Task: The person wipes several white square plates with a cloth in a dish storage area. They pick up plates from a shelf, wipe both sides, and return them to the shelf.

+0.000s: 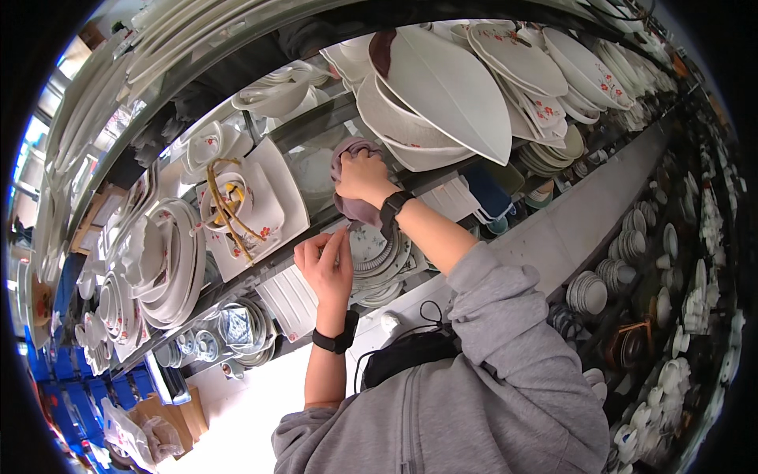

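My right hand (363,175) is closed on a mauve cloth (357,212), pressed against the glass shelf (310,158). Part of the cloth hangs over the shelf's front edge. Lower and to the left, my left hand (324,265) is held up by that edge with its fingers curled in. Its thumb and forefinger come together, and whether anything small sits between them cannot be made out. Large white leaf-shaped plates (454,95) stand right of the cloth. To its left is a square white plate (288,186) with a bowl and yellow-brown twigs on it.
Below the shelf edge, patterned plates (369,246) are stacked on a lower level. Oval dishes (178,276) and small bowls crowd the left. Red-flowered oval plates (517,59) stand far right. Behind me on the right, more shelves hold bowls (587,292). Blue crates (67,395) stand lower left.
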Available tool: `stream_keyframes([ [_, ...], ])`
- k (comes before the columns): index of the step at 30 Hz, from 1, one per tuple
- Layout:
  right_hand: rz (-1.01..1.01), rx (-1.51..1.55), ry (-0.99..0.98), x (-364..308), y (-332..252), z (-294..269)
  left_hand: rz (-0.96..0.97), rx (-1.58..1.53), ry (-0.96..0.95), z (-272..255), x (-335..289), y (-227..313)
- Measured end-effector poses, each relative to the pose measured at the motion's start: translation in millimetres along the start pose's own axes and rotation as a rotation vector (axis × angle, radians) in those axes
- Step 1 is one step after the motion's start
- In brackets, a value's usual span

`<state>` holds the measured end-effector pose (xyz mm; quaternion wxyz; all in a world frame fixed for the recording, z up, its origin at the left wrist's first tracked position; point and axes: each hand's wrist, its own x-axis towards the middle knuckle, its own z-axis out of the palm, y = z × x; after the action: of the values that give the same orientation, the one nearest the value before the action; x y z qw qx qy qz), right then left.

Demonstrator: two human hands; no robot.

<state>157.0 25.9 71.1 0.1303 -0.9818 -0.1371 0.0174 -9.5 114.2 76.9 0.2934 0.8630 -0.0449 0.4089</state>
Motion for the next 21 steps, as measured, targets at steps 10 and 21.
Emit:
stream_keyframes([
  [10,-0.033,0.053,0.013,-76.2,38.8,-16.2,0.034,-0.111,-0.075,4.0,-12.3,8.2],
  [21,-0.082,0.080,0.074,-181.5,141.3,-50.4,0.250,-0.452,-0.569,46.8,-71.8,69.6],
])
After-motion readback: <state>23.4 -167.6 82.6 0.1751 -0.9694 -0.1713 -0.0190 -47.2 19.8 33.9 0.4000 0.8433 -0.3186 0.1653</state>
